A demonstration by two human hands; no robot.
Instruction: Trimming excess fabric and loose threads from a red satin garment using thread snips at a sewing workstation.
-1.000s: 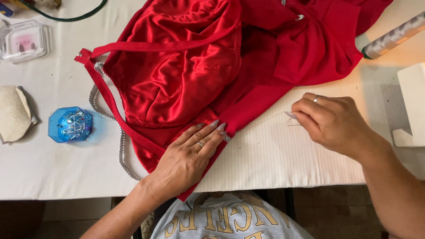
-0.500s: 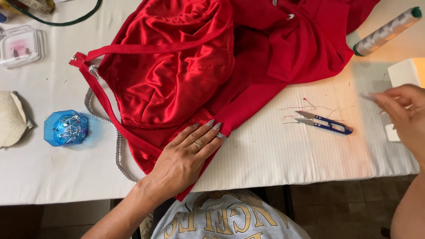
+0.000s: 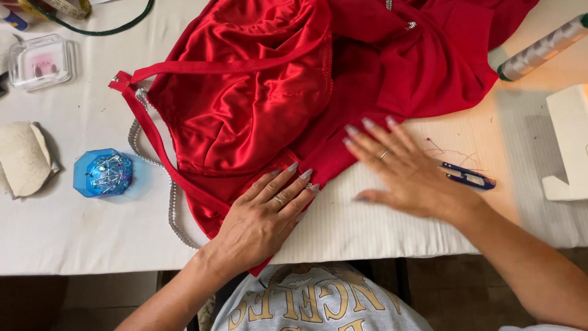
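Observation:
A red satin garment with thin straps lies spread over the white table. My left hand rests flat on its lower edge, fingers spread, pressing the cloth down. My right hand hovers open with fingers apart, its tips touching the garment's red hem. Small blue thread snips lie on the table just right of that hand, with loose thread beside them. A silver beaded chain runs along the garment's left edge.
A blue faceted pin holder stands at the left, next to a beige pad. A clear plastic box sits at top left. A grey thread cone lies at top right, above a white machine part.
My right hand left the snips on the table, reached far right, then came back left onto the garment's hem. My left hand stayed pressed on the cloth.

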